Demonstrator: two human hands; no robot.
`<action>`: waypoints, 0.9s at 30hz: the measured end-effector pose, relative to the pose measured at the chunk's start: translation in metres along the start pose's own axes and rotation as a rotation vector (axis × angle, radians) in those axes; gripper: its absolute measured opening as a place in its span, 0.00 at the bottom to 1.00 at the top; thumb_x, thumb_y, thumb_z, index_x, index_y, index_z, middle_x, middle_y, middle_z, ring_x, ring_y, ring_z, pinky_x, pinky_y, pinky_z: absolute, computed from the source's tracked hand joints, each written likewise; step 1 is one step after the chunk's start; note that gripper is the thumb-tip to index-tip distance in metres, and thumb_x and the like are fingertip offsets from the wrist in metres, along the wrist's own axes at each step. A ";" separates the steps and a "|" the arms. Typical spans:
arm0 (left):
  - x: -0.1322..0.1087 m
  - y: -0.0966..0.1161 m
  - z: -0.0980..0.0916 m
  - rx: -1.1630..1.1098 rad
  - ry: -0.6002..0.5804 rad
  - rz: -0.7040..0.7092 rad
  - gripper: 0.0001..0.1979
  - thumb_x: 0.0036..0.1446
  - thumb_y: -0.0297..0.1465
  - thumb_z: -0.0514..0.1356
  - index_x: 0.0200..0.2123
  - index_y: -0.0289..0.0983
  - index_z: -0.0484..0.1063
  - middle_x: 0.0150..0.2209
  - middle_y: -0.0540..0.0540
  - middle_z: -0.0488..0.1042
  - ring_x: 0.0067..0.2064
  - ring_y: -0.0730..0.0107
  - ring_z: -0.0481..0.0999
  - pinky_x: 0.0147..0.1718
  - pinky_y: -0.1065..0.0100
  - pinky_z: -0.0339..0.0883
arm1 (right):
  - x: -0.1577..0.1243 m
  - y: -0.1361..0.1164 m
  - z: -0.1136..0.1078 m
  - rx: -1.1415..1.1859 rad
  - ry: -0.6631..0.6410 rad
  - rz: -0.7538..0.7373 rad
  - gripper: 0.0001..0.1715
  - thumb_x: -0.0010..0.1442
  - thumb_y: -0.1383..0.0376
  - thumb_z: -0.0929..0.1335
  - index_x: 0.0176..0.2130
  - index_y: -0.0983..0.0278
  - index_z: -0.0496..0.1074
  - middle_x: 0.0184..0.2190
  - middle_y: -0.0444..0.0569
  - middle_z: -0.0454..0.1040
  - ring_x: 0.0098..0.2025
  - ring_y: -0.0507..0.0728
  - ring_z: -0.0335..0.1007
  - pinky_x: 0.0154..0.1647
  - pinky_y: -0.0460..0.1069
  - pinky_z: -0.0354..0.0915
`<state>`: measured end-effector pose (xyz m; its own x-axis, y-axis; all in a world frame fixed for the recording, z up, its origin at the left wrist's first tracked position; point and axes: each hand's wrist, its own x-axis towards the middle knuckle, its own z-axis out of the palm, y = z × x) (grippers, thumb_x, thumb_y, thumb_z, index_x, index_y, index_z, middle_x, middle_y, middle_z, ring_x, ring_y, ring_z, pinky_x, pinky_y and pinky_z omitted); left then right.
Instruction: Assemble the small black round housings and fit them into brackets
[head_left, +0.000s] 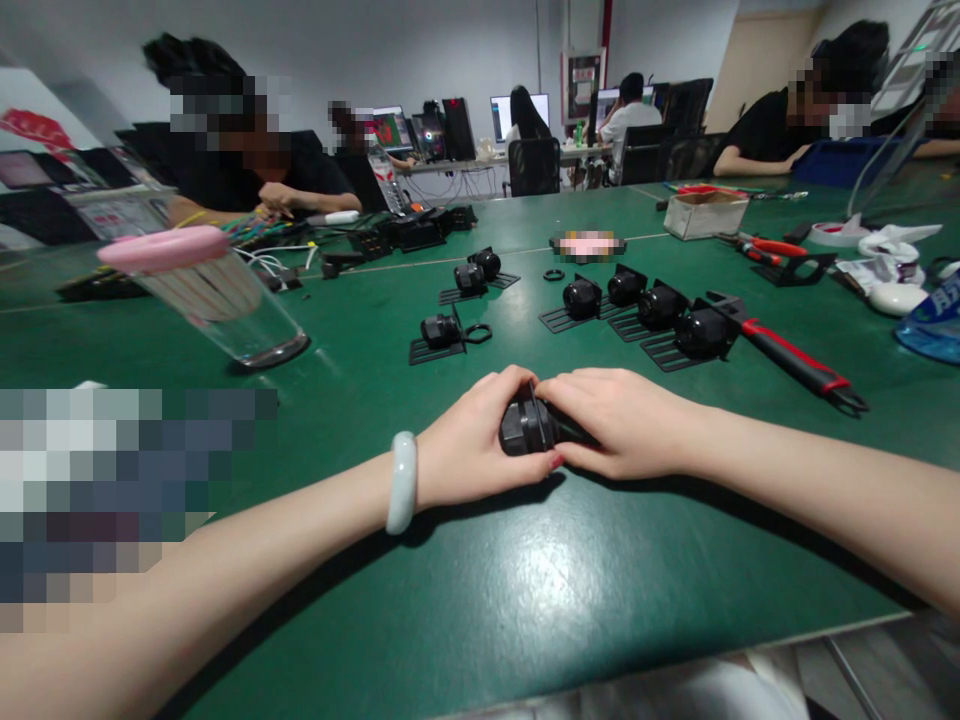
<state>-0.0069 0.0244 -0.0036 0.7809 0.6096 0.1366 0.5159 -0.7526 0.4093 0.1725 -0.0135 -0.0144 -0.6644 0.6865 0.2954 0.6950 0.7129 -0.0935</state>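
Note:
A black cable gland [517,430] with a hexagonal nut and a thin flat plate is held just above the green table. My left hand [469,440], with a pale bangle at the wrist, is closed around the nut side. On the plate's other side my right hand [634,420] is closed on the gland's far end, which its fingers partly hide. Beyond the hands, several similar glands on slotted black brackets lie to the right, such as one gland [703,330]. More sit to the left, including a gland [441,330] beside a loose black ring [478,332].
An adjustable wrench [799,362] with a red and black handle lies right of the glands. A pink-lidded clear cup [225,300] stands at the left. Farther back are a small white box [705,215], red-handled pliers [769,247] and a blue bin [847,163]. Other people sit across the table.

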 end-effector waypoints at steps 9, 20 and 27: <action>0.000 0.000 -0.002 -0.030 -0.005 0.004 0.24 0.43 0.42 0.58 0.41 0.35 0.59 0.36 0.45 0.67 0.38 0.63 0.67 0.37 0.62 0.62 | 0.000 -0.001 -0.001 -0.008 -0.010 -0.001 0.19 0.54 0.61 0.61 0.44 0.70 0.59 0.35 0.53 0.68 0.37 0.58 0.64 0.37 0.52 0.60; 0.000 0.000 -0.001 -0.013 -0.007 0.011 0.24 0.44 0.43 0.57 0.41 0.34 0.59 0.36 0.45 0.66 0.38 0.63 0.67 0.37 0.63 0.62 | 0.001 -0.001 -0.001 -0.006 -0.015 0.000 0.20 0.53 0.61 0.61 0.44 0.70 0.59 0.35 0.54 0.68 0.37 0.58 0.64 0.37 0.51 0.61; 0.000 0.000 -0.001 -0.025 0.003 0.008 0.24 0.43 0.43 0.58 0.41 0.35 0.59 0.36 0.45 0.67 0.37 0.63 0.67 0.37 0.63 0.62 | 0.000 -0.001 -0.001 -0.011 -0.017 0.001 0.20 0.54 0.61 0.61 0.44 0.70 0.59 0.35 0.53 0.68 0.36 0.58 0.64 0.37 0.51 0.60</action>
<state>-0.0071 0.0247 -0.0029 0.7839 0.6042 0.1429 0.5005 -0.7511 0.4305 0.1723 -0.0141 -0.0135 -0.6682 0.6898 0.2788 0.6987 0.7105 -0.0833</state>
